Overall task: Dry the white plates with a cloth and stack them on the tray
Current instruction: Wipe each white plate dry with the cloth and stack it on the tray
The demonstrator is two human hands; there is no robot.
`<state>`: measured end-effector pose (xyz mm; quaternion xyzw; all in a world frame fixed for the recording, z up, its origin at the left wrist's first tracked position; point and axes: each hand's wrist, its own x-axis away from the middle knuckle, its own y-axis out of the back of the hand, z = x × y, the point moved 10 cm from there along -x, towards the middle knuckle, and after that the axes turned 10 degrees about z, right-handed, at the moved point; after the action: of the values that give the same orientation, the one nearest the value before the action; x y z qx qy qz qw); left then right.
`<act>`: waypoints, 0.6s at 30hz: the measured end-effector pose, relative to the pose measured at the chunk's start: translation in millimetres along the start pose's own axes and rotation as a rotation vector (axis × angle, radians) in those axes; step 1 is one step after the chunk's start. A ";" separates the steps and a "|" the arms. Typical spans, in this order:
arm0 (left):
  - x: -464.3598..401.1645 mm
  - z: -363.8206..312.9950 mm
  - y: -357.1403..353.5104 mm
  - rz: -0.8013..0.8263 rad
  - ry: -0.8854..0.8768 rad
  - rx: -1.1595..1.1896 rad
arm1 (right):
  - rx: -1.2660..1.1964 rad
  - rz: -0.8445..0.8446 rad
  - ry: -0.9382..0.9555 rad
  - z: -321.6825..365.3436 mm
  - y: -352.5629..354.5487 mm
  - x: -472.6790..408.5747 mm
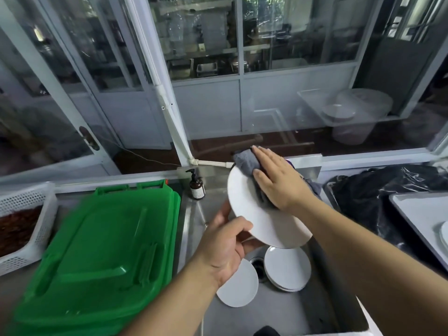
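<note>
Steel sink [194, 214] below glass partitions; left hand [225, 253] grips plate [257, 214]; right hand [276, 180] flat, pressing cloth [244, 161].

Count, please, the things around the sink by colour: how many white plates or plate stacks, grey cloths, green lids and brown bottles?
White plates: 4 places, held plate, single plate, sink stack, plate on tray
Grey cloth: 1
Green lid: 1
Brown bottle: 1
Total: 7
</note>
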<state>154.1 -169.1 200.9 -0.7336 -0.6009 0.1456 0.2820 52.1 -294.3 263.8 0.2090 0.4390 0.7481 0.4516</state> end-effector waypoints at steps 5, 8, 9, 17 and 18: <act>2.8 -9.4 6.7 -0.030 0.005 -0.075 | -0.025 -0.083 -0.127 -32.5 6.6 4.2; 5.7 -16.2 14.2 -0.036 0.006 -0.093 | -0.122 -0.139 -0.233 -58.7 13.1 11.3; 6.6 -18.7 16.1 -0.036 0.006 -0.096 | -0.163 -0.159 -0.270 -66.9 14.8 14.4; 9.2 -22.1 20.8 -0.039 0.053 -0.142 | -1.034 0.124 -0.375 -97.6 -18.0 32.8; 9.3 -23.1 20.3 -0.044 0.069 -0.149 | -1.070 0.148 -0.378 -98.3 -22.0 34.9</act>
<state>185.2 -168.1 208.6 -0.7437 -0.6160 0.0688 0.2504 -24.4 -305.8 190.4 0.1115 -0.1047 0.8455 0.5116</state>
